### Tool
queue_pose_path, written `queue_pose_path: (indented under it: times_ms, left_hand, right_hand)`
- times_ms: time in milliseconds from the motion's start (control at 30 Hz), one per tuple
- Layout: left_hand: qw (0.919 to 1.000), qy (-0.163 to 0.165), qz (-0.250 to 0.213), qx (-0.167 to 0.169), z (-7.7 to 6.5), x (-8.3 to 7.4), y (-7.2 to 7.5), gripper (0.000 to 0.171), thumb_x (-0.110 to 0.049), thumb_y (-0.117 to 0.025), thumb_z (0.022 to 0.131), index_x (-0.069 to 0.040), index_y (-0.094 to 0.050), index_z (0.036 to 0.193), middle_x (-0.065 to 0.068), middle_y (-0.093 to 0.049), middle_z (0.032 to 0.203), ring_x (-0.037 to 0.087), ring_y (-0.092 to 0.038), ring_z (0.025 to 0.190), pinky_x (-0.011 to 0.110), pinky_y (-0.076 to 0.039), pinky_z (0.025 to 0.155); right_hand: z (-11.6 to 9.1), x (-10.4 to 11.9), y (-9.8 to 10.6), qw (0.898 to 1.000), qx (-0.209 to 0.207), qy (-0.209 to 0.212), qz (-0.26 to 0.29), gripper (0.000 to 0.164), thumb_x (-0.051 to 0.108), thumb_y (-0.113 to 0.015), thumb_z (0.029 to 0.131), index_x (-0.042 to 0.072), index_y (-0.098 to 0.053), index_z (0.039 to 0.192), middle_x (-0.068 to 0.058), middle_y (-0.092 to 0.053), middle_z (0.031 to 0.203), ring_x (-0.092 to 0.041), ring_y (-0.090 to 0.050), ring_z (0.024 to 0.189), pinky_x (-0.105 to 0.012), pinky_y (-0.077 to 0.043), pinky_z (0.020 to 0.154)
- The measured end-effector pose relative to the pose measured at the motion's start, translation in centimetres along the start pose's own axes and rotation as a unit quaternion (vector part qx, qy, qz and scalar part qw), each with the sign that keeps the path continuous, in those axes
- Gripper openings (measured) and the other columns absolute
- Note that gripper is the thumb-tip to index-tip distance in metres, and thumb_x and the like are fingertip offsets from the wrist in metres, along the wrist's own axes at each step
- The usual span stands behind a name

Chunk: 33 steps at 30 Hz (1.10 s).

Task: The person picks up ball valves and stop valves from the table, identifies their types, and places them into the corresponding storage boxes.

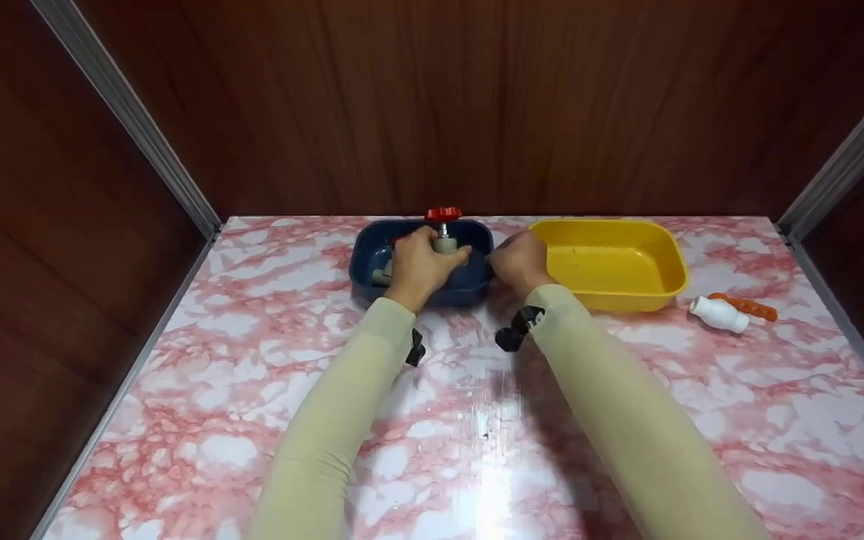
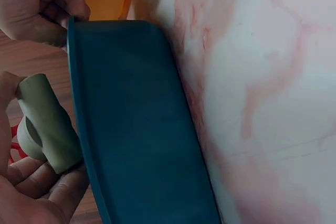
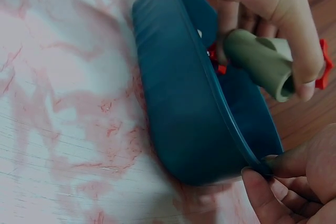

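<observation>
My left hand (image 1: 418, 268) grips a grey-green stop valve (image 1: 445, 244) by its pipe body, above the dark blue basin (image 1: 453, 298). The valve's red handwheel (image 1: 443, 214) points up in the head view. In the right wrist view, the fingers and thumb hold the two sides of the valve body (image 3: 257, 66), one open pipe end showing. My right hand (image 1: 520, 259) pinches the basin's right rim between thumb and fingers, plainly seen in the right wrist view. Inside the basin lies another grey-green piece (image 1: 382, 276) with a bit of red near it, partly hidden behind the left hand.
A yellow basin (image 1: 627, 302) stands right of the blue one, close to my right hand. Farther right, a white pipe fitting (image 1: 718, 314) and an orange handle-like piece (image 1: 754, 307) lie on the marbled table (image 1: 252, 420). Brown wood-patterned panels (image 1: 477, 105) rise behind and at both sides.
</observation>
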<state>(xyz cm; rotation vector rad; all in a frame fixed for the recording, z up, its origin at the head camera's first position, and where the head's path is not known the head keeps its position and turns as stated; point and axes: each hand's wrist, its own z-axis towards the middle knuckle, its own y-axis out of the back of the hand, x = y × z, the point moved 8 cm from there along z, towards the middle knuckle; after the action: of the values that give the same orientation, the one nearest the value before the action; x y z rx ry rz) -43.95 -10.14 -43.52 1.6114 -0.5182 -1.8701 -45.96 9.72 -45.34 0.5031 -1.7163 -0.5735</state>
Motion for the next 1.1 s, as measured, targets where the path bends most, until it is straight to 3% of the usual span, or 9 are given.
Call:
queue_pose_path:
  times_ms: [300,467,667,933,967,1100]
  left_hand:
    - [0.9972,0.019,0.068,0.023,0.5,0.9,-0.8,0.055,-0.047,-0.093,0.099,0.001,-0.078,0.121,0.019,-0.085,0.121,0.033,-0.080,0.114,0.047,-0.069,0.106]
    - [0.9958,0.030,0.077,0.039,0.6,1.2,-1.2,0.054,-0.048,-0.092,0.100,0.000,-0.078,0.122,0.018,-0.084,0.120,0.031,-0.078,0.112,0.046,-0.069,0.108]
    - [0.9940,0.019,0.096,0.048,1.0,1.3,-1.8,0.052,-0.044,-0.092,0.100,0.002,-0.079,0.119,0.019,-0.085,0.117,0.033,-0.079,0.109,0.049,-0.069,0.105]
    - [0.9861,0.032,0.147,0.071,1.2,1.7,-2.8,0.053,-0.046,-0.093,0.099,0.002,-0.084,0.120,0.021,-0.088,0.121,0.037,-0.083,0.115,0.050,-0.069,0.108]
    - [0.9853,0.034,0.151,0.073,1.2,1.8,-2.8,0.053,-0.047,-0.093,0.098,0.001,-0.084,0.120,0.021,-0.088,0.121,0.036,-0.083,0.116,0.050,-0.069,0.108]
    - [0.9844,0.046,0.150,0.080,1.3,1.9,-3.0,0.052,-0.047,-0.093,0.098,0.000,-0.084,0.121,0.019,-0.087,0.123,0.035,-0.082,0.115,0.050,-0.069,0.109]
  right_hand:
    - [0.0,-0.2,-0.4,0.999,0.013,-0.021,0.024,0.030,0.006,-0.067,0.109,-0.004,-0.077,0.135,-0.021,-0.078,0.132,-0.032,-0.074,0.114,-0.046,-0.066,0.116]
    - [-0.1,0.0,-0.3,1.000,0.007,-0.012,0.016,0.029,0.008,-0.067,0.108,-0.004,-0.078,0.132,-0.021,-0.079,0.129,-0.031,-0.073,0.110,-0.046,-0.067,0.113]
    - [0.0,-0.1,-0.2,1.000,-0.001,-0.004,0.010,0.028,0.010,-0.069,0.108,-0.004,-0.079,0.131,-0.020,-0.079,0.126,-0.029,-0.073,0.107,-0.046,-0.068,0.110]
    - [0.3,-0.4,-0.1,1.000,-0.020,0.009,0.006,0.021,0.013,-0.075,0.103,-0.004,-0.085,0.113,-0.017,-0.082,0.111,-0.027,-0.072,0.095,-0.037,-0.066,0.091]
    - [1.7,-1.3,-0.5,1.000,-0.021,0.017,0.014,0.019,0.016,-0.078,0.102,-0.001,-0.086,0.107,-0.014,-0.083,0.105,-0.025,-0.072,0.092,-0.035,-0.066,0.086]
    - [1.7,-1.1,-0.3,1.000,-0.015,0.017,0.016,0.018,0.016,-0.077,0.103,0.000,-0.085,0.106,-0.013,-0.083,0.105,-0.024,-0.073,0.092,-0.036,-0.067,0.089]
